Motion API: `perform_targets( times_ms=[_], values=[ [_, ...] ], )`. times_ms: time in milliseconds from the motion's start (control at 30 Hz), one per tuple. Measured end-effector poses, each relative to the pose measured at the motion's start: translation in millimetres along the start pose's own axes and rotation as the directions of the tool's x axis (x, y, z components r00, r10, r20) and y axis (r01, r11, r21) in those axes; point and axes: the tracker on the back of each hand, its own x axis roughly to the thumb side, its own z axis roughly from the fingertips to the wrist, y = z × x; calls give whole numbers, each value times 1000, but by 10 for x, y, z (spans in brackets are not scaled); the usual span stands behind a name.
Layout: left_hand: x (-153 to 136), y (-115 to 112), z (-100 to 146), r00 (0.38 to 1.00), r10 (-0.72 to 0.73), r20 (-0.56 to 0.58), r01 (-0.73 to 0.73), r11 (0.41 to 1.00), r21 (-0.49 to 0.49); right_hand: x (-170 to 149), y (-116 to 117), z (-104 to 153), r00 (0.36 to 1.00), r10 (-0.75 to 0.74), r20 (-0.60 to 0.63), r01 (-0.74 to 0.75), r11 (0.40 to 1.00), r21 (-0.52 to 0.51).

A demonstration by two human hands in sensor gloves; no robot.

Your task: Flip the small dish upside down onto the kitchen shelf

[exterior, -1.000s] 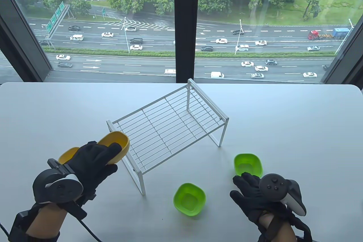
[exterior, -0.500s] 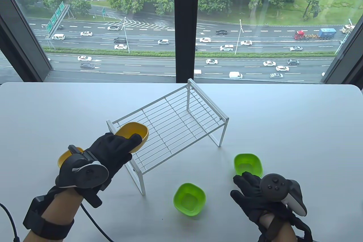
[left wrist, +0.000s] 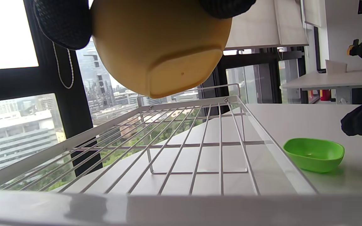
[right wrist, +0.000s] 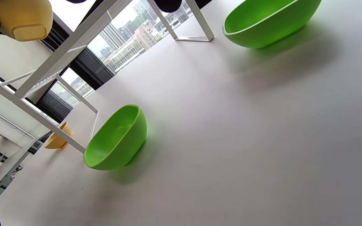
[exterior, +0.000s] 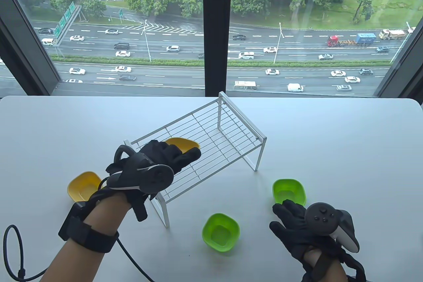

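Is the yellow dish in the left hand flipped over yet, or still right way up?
Right way up, held above the shelf: the left wrist view shows the yellow dish with its flat base facing down, gripped by the left hand.

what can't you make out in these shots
- Held yellow dish, table view: mostly hidden by the left hand.
- Same dish's opening, left wrist view: only its underside shows.
- Right hand fingertips, table view: partly behind the tracker.
- Far green dish, right wrist view: cut by the top edge.

A plain yellow dish sits in black-gloved fingers above a white wire shelf. A second yellow dish and two bright green dishes are unpatterned. The surface is pale grey-white. The right hand wears a black glove.
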Motion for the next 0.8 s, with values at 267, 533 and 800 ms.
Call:
perform_targets(
  times_ms=[267, 533, 800],
  values=[
    [77, -16, -369, 1000, -13, -28, 11, 995, -97, 3, 2, 10, 1000, -5, 6, 5, 1000, 3],
    [128, -124, -636, 999, -35, -38, 26, 973, -230, 10, 10, 16, 1000, -4, 15, 4, 1000, 14],
    [170, -192, -859, 998, -62, -32, 48, 945, -323, 16, 30, 17, 1000, -4, 14, 3, 1000, 27]
  ],
)
